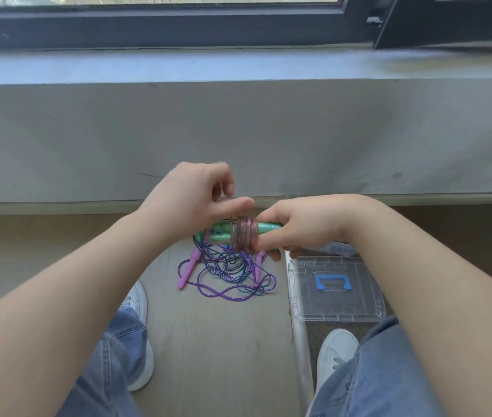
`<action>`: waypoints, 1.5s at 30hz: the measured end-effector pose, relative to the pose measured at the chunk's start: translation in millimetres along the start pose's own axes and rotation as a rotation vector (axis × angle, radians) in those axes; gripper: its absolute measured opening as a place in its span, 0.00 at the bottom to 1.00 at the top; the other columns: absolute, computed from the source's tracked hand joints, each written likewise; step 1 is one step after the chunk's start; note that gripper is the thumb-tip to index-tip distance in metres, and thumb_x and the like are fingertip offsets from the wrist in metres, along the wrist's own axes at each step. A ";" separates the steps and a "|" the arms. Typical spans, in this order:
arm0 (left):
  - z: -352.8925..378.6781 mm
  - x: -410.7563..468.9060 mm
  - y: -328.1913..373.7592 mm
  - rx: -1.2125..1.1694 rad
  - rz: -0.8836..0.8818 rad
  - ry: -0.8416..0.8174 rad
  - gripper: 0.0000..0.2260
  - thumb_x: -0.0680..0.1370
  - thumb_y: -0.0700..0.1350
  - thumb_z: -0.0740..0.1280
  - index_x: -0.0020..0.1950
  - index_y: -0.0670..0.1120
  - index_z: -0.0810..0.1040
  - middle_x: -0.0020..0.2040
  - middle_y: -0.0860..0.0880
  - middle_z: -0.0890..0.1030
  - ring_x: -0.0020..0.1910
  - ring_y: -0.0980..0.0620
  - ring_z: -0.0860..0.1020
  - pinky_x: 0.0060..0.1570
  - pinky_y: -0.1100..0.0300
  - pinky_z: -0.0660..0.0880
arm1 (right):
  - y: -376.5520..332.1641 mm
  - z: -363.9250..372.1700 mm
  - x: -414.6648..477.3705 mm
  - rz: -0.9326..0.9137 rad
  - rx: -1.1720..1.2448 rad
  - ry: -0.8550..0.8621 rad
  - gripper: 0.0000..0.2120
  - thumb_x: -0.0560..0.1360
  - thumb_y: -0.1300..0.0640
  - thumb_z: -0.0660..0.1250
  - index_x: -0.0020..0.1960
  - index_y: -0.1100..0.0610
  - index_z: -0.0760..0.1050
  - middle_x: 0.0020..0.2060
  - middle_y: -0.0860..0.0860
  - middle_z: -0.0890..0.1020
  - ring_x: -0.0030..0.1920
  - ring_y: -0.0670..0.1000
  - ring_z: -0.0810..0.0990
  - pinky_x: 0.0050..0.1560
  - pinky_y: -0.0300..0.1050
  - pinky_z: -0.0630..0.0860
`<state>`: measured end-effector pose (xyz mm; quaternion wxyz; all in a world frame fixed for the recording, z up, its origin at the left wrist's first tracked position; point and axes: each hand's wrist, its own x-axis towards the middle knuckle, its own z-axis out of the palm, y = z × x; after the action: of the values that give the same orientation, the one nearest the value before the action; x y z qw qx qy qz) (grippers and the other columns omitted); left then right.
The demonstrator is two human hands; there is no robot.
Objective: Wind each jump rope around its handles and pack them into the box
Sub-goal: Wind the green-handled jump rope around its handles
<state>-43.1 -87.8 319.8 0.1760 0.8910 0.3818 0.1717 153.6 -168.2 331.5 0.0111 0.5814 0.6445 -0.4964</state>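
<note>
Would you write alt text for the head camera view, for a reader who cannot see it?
The right hand grips green handles while the left hand holds the pink rope coiled around them. Below, tangled purple ropes and a clear box lid lie on the floor.

I can read no words, numbers or brands anywhere here. Even the clear box [359, 308] shows nothing legible.

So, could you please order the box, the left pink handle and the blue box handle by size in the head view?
1. Box.
2. Left pink handle and blue handle: about alike, so unranked.
</note>
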 end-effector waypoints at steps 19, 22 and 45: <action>4.6 8.3 24.2 -1.419 -0.586 0.043 0.10 0.83 0.47 0.62 0.43 0.51 0.75 0.31 0.54 0.72 0.25 0.60 0.66 0.23 0.68 0.63 | -1.9 -6.5 9.5 -0.247 0.540 0.375 0.08 0.83 0.56 0.63 0.56 0.59 0.78 0.37 0.52 0.77 0.31 0.46 0.74 0.47 0.53 0.80; 8.3 4.9 21.9 -1.385 -0.555 0.114 0.06 0.83 0.43 0.62 0.52 0.48 0.79 0.40 0.51 0.78 0.30 0.58 0.72 0.29 0.67 0.73 | -0.1 -8.4 14.7 -0.177 0.457 0.481 0.06 0.82 0.52 0.64 0.53 0.53 0.79 0.37 0.50 0.79 0.30 0.47 0.73 0.45 0.58 0.82; 6.3 3.5 19.4 -0.978 -0.433 0.244 0.04 0.78 0.40 0.70 0.50 0.47 0.84 0.36 0.52 0.80 0.34 0.57 0.77 0.38 0.65 0.76 | -2.2 -4.3 18.8 -0.145 0.505 0.559 0.42 0.69 0.55 0.69 0.81 0.50 0.60 0.66 0.47 0.78 0.65 0.46 0.78 0.72 0.51 0.70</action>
<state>-26.0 -98.9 323.5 0.5553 0.5801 0.4496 0.3911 148.2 -151.1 324.0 -0.3436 0.6318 0.5196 -0.4613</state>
